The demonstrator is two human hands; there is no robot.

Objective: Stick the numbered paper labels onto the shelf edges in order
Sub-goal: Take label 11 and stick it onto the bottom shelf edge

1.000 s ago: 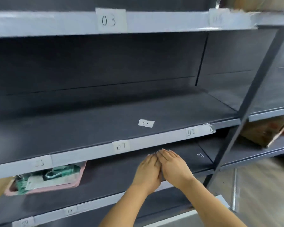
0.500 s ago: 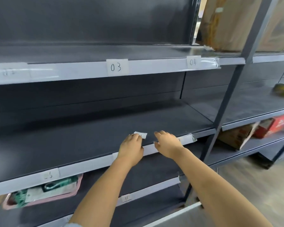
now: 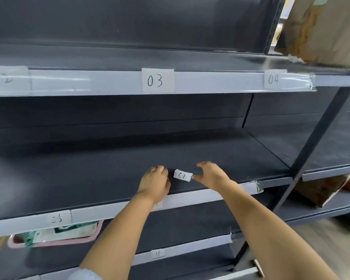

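Observation:
A small white paper label marked 12 [image 3: 182, 175] lies upside down on the dark middle shelf [image 3: 89, 174], near its front edge. My left hand [image 3: 155, 183] rests just left of it with fingers curled down, holding nothing. My right hand [image 3: 211, 174] is spread open on the label's right, thumb tip touching its edge. Labels 02 [image 3: 2, 79], 03 [image 3: 157, 80] and 04 [image 3: 273, 79] are stuck on the upper shelf edge. A label reading 06 [image 3: 58, 218] is on the middle edge and 11 [image 3: 157, 254] on the lower edge. My arms hide other parts of the middle edge.
A pink tray [image 3: 55, 238] with packets sits on the lower shelf at left. A worn cardboard box [image 3: 319, 31] stands on the top shelf at right. A dark upright post [image 3: 319, 128] divides the bays, with boxes [image 3: 321, 190] on the lower right shelf.
Both hands rose from the lower shelf's front to the middle shelf surface and now flank the 12 label. The view tilted upward, bringing the 02 to 04 row lower in frame.

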